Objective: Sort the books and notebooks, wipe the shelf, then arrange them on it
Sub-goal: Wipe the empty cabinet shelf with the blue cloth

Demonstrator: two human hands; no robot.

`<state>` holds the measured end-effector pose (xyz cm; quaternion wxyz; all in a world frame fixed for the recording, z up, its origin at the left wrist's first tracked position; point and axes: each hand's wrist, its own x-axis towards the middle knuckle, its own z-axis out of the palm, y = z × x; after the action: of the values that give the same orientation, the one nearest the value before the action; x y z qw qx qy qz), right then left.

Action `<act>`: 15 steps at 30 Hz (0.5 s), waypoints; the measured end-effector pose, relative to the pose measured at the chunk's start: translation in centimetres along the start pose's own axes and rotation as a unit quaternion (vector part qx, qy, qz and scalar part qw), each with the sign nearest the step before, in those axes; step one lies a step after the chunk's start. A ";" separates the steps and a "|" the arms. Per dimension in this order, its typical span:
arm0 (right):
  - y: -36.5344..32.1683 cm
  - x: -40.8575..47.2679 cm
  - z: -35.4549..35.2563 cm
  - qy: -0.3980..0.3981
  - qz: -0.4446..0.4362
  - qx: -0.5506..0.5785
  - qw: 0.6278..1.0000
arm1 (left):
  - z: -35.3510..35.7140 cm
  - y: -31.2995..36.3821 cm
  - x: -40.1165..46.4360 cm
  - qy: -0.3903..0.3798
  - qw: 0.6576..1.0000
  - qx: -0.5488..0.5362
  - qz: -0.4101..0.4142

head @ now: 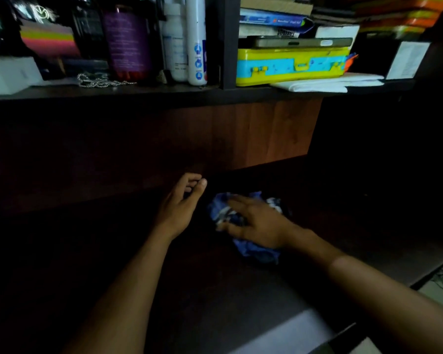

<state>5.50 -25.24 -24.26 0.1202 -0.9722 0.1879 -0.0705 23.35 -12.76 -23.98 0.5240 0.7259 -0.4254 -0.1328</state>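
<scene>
The right hand (260,226) presses a crumpled blue-and-white cloth (243,223) flat-fingered onto the dark wooden shelf (215,290); left hand (180,205) hovers beside it, its grip seemingly loose and empty.

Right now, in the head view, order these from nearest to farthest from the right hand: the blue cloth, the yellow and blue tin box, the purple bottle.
1. Blue cloth: on the lower shelf, directly under the right hand, which presses it.
2. Yellow and blue tin box: upper shelf, right compartment, above the hand.
3. Purple bottle: upper shelf, left compartment, farthest.
</scene>
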 end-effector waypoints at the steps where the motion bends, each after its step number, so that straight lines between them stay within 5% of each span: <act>1: 1.9 -0.7 -0.8 0.028 0.035 0.009 0.999 | 0.0 0.1 -0.1 -0.006 1.000 0.003 -0.002; 9: 8.5 2.4 -2.6 -0.005 0.214 -0.083 0.973 | 1.0 -0.8 1.1 -0.039 0.999 0.031 -0.002; 11: 6.2 5.4 -1.3 0.004 0.206 -0.061 0.977 | 1.0 -1.0 1.2 -0.024 0.998 0.058 -0.008; 15: -3.9 7.6 2.1 0.008 0.051 -0.028 0.998 | 0.5 -1.3 1.2 0.006 0.994 0.105 0.010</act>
<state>14.23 -24.22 -24.61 0.0952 -0.9638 0.2399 -0.0674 24.34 -13.92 -24.98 0.4483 0.7736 -0.4410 -0.0780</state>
